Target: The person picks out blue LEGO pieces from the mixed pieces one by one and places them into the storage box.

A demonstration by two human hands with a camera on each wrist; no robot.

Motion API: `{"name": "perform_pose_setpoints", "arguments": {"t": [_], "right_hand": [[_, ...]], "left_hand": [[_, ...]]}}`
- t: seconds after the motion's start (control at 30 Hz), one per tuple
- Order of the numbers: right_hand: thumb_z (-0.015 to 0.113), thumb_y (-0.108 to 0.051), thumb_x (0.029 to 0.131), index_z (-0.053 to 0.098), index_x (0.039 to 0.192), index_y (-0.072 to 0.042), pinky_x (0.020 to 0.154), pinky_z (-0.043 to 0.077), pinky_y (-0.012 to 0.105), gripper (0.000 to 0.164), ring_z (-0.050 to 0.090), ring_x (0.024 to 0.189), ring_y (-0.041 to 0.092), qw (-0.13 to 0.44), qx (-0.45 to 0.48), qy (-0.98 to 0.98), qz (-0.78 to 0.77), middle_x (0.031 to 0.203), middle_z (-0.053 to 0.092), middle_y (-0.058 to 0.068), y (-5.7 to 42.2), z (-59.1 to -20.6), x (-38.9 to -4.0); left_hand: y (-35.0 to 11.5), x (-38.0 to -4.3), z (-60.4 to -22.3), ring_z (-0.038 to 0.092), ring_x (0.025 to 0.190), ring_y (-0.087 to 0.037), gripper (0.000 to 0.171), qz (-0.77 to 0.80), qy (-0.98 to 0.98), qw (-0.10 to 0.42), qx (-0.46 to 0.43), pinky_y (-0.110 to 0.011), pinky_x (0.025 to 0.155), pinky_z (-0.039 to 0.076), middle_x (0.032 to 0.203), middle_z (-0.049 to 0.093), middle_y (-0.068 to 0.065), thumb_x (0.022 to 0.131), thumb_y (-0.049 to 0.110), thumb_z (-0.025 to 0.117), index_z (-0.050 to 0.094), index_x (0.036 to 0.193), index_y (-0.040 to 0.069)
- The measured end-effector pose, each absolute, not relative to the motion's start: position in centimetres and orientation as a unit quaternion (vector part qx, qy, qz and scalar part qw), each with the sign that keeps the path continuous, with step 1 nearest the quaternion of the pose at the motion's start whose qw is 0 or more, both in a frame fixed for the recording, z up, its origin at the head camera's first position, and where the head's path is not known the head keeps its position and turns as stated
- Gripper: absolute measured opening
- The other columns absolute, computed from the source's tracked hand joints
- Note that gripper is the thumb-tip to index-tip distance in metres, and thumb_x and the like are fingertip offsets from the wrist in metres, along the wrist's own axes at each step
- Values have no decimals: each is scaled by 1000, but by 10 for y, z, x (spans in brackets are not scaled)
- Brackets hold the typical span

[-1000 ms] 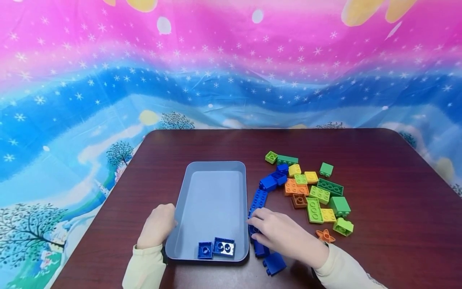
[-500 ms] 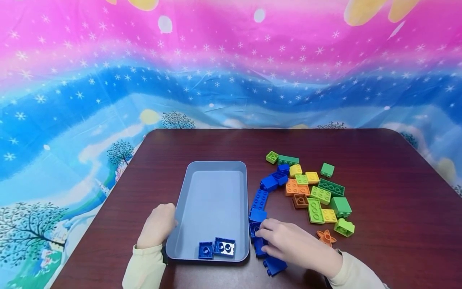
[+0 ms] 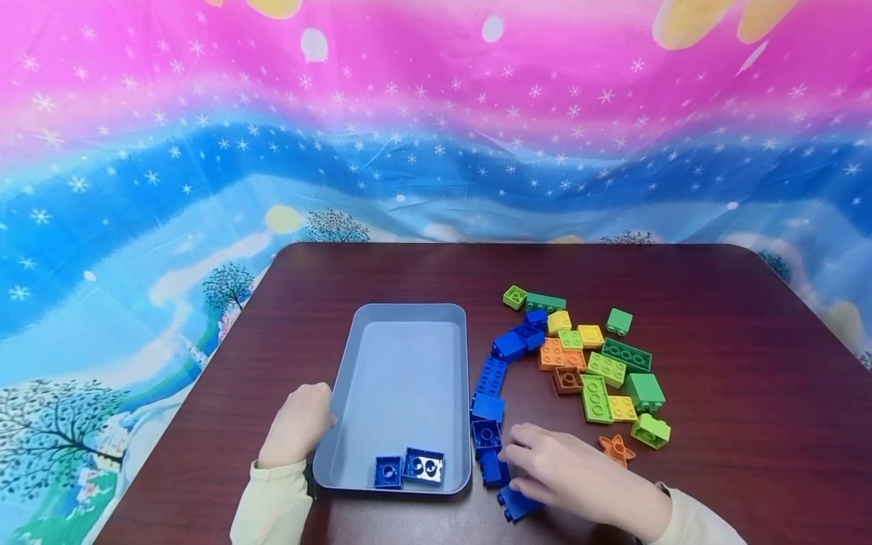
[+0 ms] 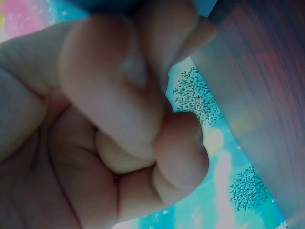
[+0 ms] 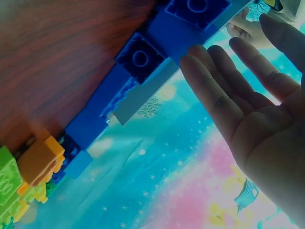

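Observation:
My left hand (image 3: pixel 300 424) is at the left side of the grey tray (image 3: pixel 409 378), its fingers curled at the rim. Up close in the left wrist view, thumb and fingers (image 4: pixel 112 81) bend tightly together. My right hand (image 3: pixel 565 469) hovers over the near end of a row of blue bricks (image 3: pixel 487 409) beside the tray. Its fingers (image 5: pixel 209 86) are fairly straight with nothing between them. An upturned blue brick (image 3: pixel 487 435) lies just left of the fingertips, and another blue brick (image 3: pixel 518 503) is partly under the hand. Two upturned blue bricks (image 3: pixel 409 468) lie inside the tray.
Several green, yellow and orange bricks (image 3: pixel 606 371) are grouped on the right of the brown table (image 3: pixel 736 341). An orange flower-shaped piece (image 3: pixel 616 449) lies near the right wrist. Behind the table hangs a patterned cloth (image 3: pixel 436 113).
My right hand has drawn back to the right and toward the near edge, uncovering blue bricks in the row, including a smooth-topped one. The left hand stays at the tray.

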State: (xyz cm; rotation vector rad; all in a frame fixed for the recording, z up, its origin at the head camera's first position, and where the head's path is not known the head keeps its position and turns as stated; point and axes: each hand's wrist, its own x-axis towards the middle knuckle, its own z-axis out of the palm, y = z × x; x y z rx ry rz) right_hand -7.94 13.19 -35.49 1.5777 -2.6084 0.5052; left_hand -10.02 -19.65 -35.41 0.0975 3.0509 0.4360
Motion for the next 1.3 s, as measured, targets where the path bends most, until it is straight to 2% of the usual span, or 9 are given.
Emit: {"name": "perform_pose_setpoints", "arguments": {"t": [0.13, 0.37, 0.57, 0.77, 1.03, 1.3], "right_hand": [[70, -17, 75, 64, 90, -10, 56, 33, 7, 17, 40, 67, -3, 30, 514, -841, 167, 79, 40, -12, 137, -358, -77], [68, -21, 78, 63, 91, -11, 54, 31, 8, 17, 37, 65, -4, -18, 519, -839, 162, 79, 38, -13, 141, -363, -74], [69, -27, 75, 63, 92, -13, 51, 28, 9, 22, 33, 64, -2, -33, 524, -839, 138, 77, 34, -13, 141, -365, -73], [71, -30, 74, 62, 94, -16, 51, 31, 10, 26, 33, 64, -3, -83, 515, -843, 130, 77, 36, -15, 140, -365, -71], [74, -19, 70, 62, 93, -16, 52, 30, 9, 26, 35, 66, -3, -79, 523, -840, 123, 78, 37, -14, 140, -368, -72], [71, -12, 72, 62, 91, -16, 52, 31, 9, 21, 36, 67, -2, -81, 526, -839, 110, 76, 40, -14, 137, -375, -72]], "left_hand": [[-196, -100, -353, 41, 47, -14, 15, 141, 989, 28, 31, -29, 45, 38, 50, 42, -5, 69, -10, 62, 52, 61, -1], [-197, -100, -353, 41, 47, -14, 14, 140, 989, 32, 30, -29, 46, 38, 51, 43, -5, 69, -9, 64, 54, 63, -2], [-197, -100, -353, 41, 48, -14, 12, 139, 989, 32, 31, -29, 46, 39, 51, 43, -5, 69, -9, 64, 54, 64, -3], [-197, -100, -354, 42, 48, -14, 12, 138, 989, 28, 33, -29, 46, 39, 51, 44, -5, 69, -9, 64, 54, 65, -3], [-197, -100, -355, 43, 48, -15, 14, 137, 990, 25, 34, -30, 46, 39, 52, 44, -5, 70, -8, 65, 53, 64, -3], [-197, -100, -356, 46, 49, -16, 12, 135, 990, 21, 35, -31, 47, 42, 53, 47, -7, 69, -8, 65, 54, 66, -3]]}}
